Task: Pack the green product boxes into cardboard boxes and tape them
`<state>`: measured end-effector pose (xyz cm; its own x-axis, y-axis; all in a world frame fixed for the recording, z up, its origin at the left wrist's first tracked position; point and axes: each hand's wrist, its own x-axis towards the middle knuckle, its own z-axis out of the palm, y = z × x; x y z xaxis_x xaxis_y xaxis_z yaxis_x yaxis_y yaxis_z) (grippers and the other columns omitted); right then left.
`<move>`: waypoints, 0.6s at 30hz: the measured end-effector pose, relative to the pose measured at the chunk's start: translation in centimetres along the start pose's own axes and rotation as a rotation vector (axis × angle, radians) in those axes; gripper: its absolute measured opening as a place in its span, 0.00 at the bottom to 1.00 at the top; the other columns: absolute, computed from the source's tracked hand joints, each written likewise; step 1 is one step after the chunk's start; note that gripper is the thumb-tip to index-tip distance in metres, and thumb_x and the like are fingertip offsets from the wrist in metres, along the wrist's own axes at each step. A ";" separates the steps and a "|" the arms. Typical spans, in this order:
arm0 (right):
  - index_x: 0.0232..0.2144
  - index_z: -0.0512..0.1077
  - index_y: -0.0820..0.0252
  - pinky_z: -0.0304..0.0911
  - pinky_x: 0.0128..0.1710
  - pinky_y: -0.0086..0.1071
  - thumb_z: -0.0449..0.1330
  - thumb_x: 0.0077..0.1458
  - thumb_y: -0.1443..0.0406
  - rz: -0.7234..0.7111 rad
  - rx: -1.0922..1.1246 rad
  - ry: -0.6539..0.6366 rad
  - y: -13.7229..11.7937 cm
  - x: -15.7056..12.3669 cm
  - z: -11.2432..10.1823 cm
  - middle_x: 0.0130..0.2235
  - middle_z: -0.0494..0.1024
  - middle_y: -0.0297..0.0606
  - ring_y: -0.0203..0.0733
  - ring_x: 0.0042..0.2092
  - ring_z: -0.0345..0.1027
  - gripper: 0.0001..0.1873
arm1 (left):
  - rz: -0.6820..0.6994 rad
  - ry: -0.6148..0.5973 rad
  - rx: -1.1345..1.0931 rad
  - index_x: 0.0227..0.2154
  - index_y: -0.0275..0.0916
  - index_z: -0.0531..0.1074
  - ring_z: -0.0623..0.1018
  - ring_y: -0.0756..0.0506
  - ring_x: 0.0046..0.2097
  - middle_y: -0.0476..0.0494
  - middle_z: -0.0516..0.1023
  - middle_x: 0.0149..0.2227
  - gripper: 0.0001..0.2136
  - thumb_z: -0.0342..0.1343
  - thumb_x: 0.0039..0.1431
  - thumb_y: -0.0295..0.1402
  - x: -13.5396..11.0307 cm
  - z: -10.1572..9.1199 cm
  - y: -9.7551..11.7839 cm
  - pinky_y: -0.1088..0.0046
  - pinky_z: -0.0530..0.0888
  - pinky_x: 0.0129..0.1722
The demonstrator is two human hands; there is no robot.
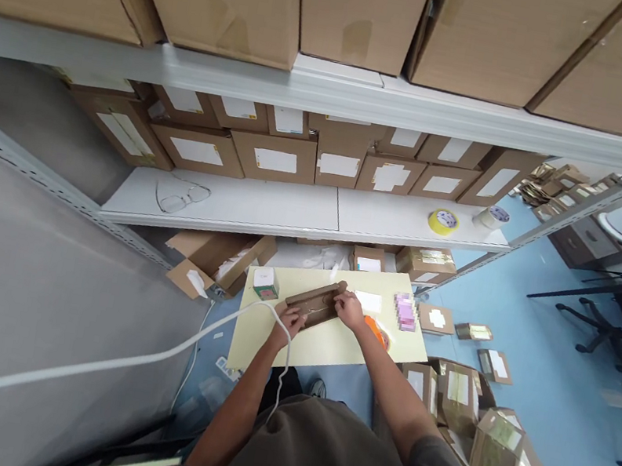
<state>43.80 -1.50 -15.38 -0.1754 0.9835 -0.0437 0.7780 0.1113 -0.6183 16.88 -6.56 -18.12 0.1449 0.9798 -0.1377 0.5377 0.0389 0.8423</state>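
Note:
A flat brown cardboard box lies on the small pale yellow table below me. My left hand is curled over the box's near left end. My right hand grips its right end, fingers bent on the edge. An orange tape dispenser sits just right of my right wrist. A small white and green box stands at the table's left corner, and a white label sheet and a pink pad lie to the right.
A white cable runs from the lower left up to the table. Shelves hold labelled cartons, glasses, a yellow tape roll and a white roll. Small packed boxes litter the blue floor at right. An office chair base stands far right.

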 end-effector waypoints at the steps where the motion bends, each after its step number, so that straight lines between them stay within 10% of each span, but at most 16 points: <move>1: 0.48 0.86 0.58 0.72 0.62 0.49 0.58 0.61 0.74 -0.019 -0.002 -0.029 -0.1 0.4 0.1 0.50 0.86 0.47 0.54 0.57 0.76 0.20 | 0.017 -0.018 0.026 0.25 0.42 0.81 0.77 0.32 0.68 0.34 0.86 0.56 0.21 0.62 0.66 0.51 -0.2 0.2 -0.3 0.48 0.72 0.71; 10: 0.76 0.66 0.54 0.54 0.76 0.53 0.62 0.58 0.71 -0.014 -0.206 -0.349 -2.3 5.1 0.3 0.81 0.57 0.45 0.59 0.80 0.48 0.44 | 0.082 -0.042 0.317 0.50 0.41 0.86 0.51 0.21 0.81 0.32 0.64 0.78 0.21 0.76 0.52 0.35 -2.2 1.4 -3.5 0.35 0.59 0.77; 18: 0.64 0.76 0.53 0.57 0.68 0.49 0.52 0.75 0.65 0.143 -0.446 -0.391 -3.0 5.0 4.2 0.64 0.80 0.49 0.55 0.66 0.70 0.22 | 0.038 0.093 0.223 0.47 0.41 0.83 0.61 0.28 0.79 0.38 0.60 0.80 0.11 0.63 0.65 0.34 -3.5 3.0 -4.4 0.47 0.71 0.73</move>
<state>38.09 2.46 -17.01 -0.1939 0.8772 -0.4392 0.9729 0.1145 -0.2008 16.52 -10.70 -22.87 0.0972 0.9940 -0.0507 0.7049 -0.0328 0.7086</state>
